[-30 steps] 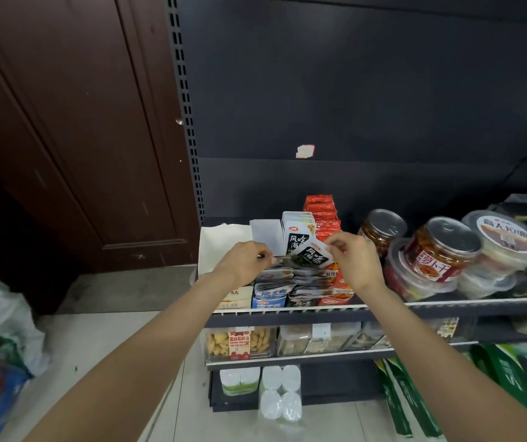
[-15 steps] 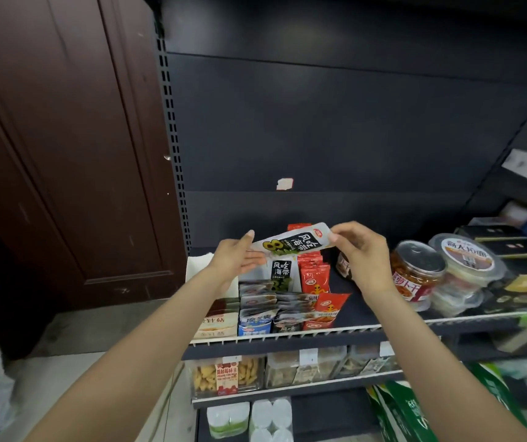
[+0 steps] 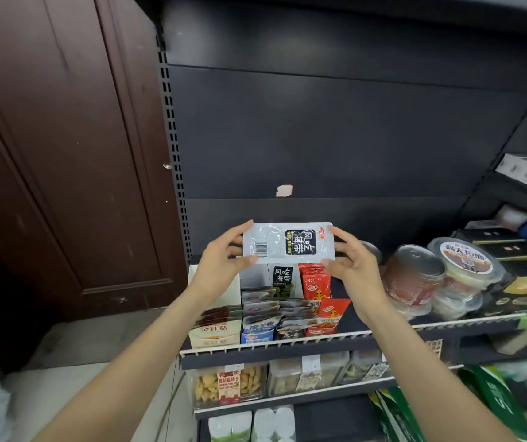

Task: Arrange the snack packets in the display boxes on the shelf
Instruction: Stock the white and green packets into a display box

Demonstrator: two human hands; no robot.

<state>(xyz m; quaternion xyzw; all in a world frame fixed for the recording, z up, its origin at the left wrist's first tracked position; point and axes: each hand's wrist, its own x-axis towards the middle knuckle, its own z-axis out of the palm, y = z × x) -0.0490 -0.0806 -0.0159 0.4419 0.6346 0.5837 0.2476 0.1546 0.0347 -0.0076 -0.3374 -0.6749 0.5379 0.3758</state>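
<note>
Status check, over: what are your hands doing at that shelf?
Both hands, left and right, grip one white seaweed packet by its ends, held flat above the display boxes. Not yet placed. Nothing blocking the boxes below.

Two bare hands are up, the left hand (image 3: 220,266) and the right hand (image 3: 356,271), with one flat silver-white foil snack packet with a black label (image 3: 288,243) between them. Four cardboard display boxes (image 3: 257,333) stand side by side at the front of the black wire-edged shelf (image 3: 383,330). Two round clear plastic jars with metal lids (image 3: 413,275) stand beside one white-lidded round tub (image 3: 466,261).
</note>
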